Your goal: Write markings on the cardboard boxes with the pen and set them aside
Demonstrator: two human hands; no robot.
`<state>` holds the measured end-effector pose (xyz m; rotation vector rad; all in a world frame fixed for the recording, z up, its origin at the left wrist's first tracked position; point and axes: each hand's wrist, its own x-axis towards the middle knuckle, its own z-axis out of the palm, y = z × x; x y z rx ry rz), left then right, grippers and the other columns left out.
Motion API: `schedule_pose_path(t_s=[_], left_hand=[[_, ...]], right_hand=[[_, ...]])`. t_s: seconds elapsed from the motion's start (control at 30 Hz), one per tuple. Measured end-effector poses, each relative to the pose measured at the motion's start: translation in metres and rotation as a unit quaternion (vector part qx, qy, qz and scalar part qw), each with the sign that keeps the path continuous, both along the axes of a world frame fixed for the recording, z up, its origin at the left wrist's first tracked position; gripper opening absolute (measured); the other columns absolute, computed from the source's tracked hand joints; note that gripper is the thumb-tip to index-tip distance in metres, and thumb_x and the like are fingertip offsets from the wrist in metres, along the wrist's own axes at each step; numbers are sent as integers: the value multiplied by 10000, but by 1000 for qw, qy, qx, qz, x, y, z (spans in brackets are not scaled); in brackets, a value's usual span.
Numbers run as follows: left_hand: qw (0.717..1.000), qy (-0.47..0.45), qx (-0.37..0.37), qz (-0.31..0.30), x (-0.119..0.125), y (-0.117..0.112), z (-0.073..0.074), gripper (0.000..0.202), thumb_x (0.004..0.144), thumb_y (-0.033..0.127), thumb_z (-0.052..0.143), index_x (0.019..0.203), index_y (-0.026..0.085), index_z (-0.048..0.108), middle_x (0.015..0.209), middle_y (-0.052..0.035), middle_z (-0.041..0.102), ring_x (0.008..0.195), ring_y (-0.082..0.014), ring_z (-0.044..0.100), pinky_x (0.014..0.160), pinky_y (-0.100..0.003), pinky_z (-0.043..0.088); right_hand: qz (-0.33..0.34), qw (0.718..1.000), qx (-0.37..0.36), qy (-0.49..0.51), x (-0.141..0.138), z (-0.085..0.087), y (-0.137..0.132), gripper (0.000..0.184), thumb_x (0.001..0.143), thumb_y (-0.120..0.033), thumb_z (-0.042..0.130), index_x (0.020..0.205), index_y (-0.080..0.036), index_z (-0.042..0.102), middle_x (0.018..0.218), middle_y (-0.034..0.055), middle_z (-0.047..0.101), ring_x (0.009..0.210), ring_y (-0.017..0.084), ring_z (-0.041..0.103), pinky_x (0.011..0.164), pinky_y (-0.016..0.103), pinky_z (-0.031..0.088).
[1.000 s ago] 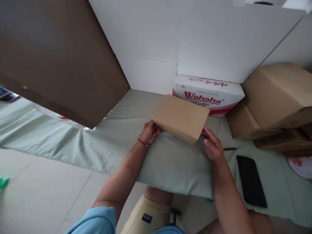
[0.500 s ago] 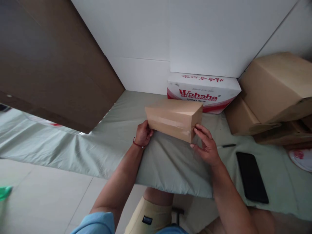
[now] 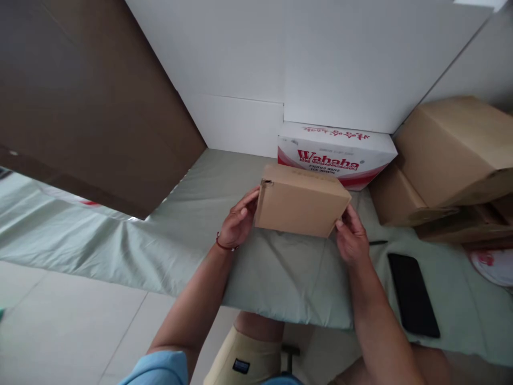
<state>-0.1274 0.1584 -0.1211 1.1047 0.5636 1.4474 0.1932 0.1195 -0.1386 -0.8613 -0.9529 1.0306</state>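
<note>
So from the head cam: the small cardboard box is tilted between both hands, over the green cloth and in front of the Wahaha carton. Right hand has its end pinched, thumb in front; left hand is half open against the other end, can't tell if it's gripping. Looks like the handling step; I'd say the next move needs even support at both ends.

The small box is smooth, matt cardboard, while the tablecloth is matt, creased cloth.
</note>
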Motion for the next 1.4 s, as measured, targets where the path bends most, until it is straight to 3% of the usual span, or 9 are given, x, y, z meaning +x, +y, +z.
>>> schedule_pose_path(t_s=[0.27,0.57,0.7,0.8,0.9,1.0,1.13,1.27,1.4], left_hand=[[977,111,154,-94,9,-15,10,705,947,444,775,1616,354,570,1705,-48,526,1644,-304,402,1401,-467,213],[824,390,410,-41,43,-44,51,900,972,230,624,1773,333,226,1780,-46,368,1686,-294,294,1427,-504,136],[813,386,435,0,40,-36,64,872,964,72,531,1752,362,297,1730,-20,460,1649,-229,381,1414,-433,227],[835,357,418,26,33,-27,75,748,1005,105,611,1688,363,449,1673,-34,547,1588,-236,492,1357,-420,383],[868,335,361,64,29,-21,89,655,923,319,860,1543,323,648,1576,-71,653,1441,-301,658,1254,-450,527],[900,335,235,148,33,-13,94,625,803,459,962,1374,282,780,1436,-95,755,1289,-347,753,1158,-482,592],[939,279,36,199,42,4,81,542,761,518,966,1196,214,853,1181,-95,846,1004,-302,814,954,-406,650],[947,215,-85,222,43,17,58,401,824,547,881,915,158,850,827,-48,792,754,-201,721,661,-269,537],[954,162,-94,233,31,23,41,455,838,597,844,702,169,769,640,1,645,623,-139,580,562,-248,409]], right_hand=[[-49,997,-37,45,12,10,6,676,763,-308,926,1402,-384,720,1552,-1,653,1555,185,494,1338,429,369],[-27,996,-68,50,35,-11,16,499,743,-291,934,1219,-340,792,1358,-2,751,1205,153,700,1098,339,553],[-22,997,-65,31,36,-11,16,490,741,-302,935,1209,-316,789,1296,24,771,1148,166,713,1027,338,578],[-40,997,-59,20,36,-7,13,460,780,-342,911,1220,-313,781,1183,15,790,1036,155,720,960,324,584],[-52,996,-64,25,38,-4,10,486,832,-395,852,1302,-308,766,1254,21,781,1056,170,729,941,338,593],[-40,997,-46,42,41,-8,8,381,865,-491,778,1181,-280,807,1094,24,796,898,172,735,768,312,600],[-24,998,-28,43,44,-14,7,265,904,-515,728,990,-281,818,769,-5,713,520,112,524,477,255,409],[1,1000,-24,1,40,-9,2,446,845,-466,753,1259,-308,806,1120,48,794,552,98,492,437,240,330],[30,996,-9,-83,31,-1,-5,606,784,-365,823,1386,-374,753,1383,32,740,614,86,513,463,226,373]])
